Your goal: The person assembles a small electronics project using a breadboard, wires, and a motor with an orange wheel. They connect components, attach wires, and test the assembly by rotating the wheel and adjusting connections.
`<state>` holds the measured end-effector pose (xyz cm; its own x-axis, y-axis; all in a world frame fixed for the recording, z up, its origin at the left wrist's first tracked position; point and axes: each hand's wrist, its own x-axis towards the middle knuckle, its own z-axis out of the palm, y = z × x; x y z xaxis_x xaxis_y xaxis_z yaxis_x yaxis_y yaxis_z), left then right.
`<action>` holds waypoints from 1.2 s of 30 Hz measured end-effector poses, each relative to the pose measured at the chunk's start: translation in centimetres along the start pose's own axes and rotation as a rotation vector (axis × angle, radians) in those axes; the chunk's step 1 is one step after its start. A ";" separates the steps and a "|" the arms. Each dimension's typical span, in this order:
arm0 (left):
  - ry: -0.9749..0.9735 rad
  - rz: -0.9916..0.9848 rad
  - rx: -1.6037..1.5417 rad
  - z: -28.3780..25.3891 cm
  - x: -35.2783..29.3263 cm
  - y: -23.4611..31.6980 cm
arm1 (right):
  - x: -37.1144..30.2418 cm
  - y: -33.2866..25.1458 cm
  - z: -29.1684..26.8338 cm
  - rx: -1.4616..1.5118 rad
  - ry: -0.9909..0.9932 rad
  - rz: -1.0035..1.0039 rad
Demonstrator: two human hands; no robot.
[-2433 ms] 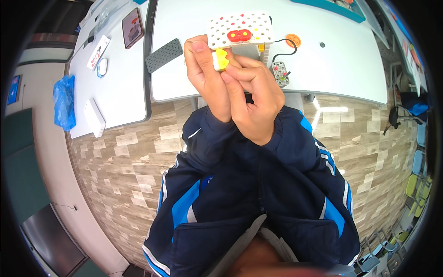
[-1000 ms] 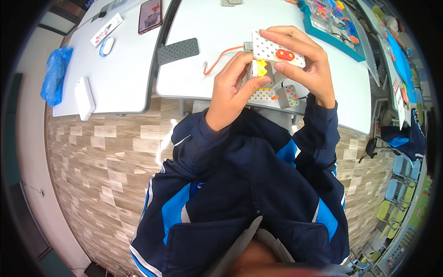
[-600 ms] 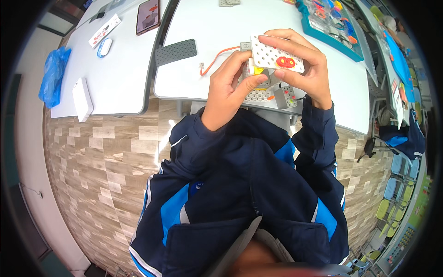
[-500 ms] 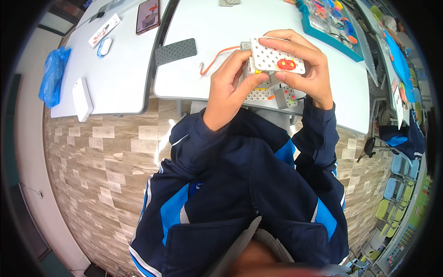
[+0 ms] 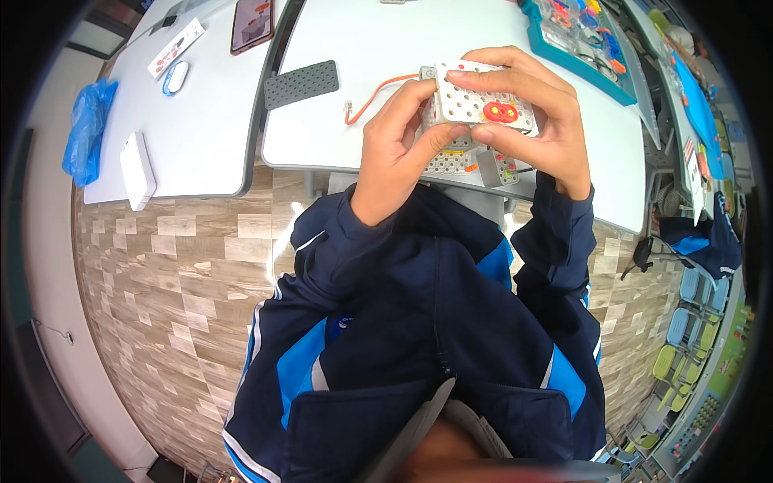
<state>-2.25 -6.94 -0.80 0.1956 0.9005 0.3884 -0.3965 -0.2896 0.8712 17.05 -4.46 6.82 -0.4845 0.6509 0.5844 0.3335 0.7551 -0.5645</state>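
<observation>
Gripping white perforated plate assembly [image 5: 463, 103]: left hand [image 5: 394, 149] at left side, right hand [image 5: 549, 121] over right; uneven pressing could tilt it loose.

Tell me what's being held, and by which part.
A white perforated plate: the right hand across its right side, the left hand at its left edge, exact contact hidden.

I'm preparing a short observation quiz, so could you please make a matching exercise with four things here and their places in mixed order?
1. Red oval piece
2. Dark grey perforated plate
3. Blue plastic bag
4. Teal tray

A. Left edge of the left table
B. Right table, beyond the right hand
C. On the white perforated plate
D. Right table, left of the left hand

Pairs: 1-C, 2-D, 3-A, 4-B
</observation>
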 end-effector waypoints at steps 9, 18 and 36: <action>-0.008 0.008 0.019 -0.1 0.1 0.0 | -0.1 -0.3 0.2 -0.077 -0.023 -0.015; 0.006 0.025 0.016 0.2 0.0 -0.1 | -0.2 -0.4 0.0 -0.074 -0.028 -0.011; 0.002 0.039 -0.034 0.1 -0.2 -0.1 | 0.2 -0.7 -0.6 -0.098 -0.093 -0.018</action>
<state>-2.12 -7.12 -0.89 0.1779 0.8894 0.4210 -0.4343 -0.3129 0.8447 17.26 -4.77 7.68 -0.5622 0.6308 0.5347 0.3997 0.7734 -0.4920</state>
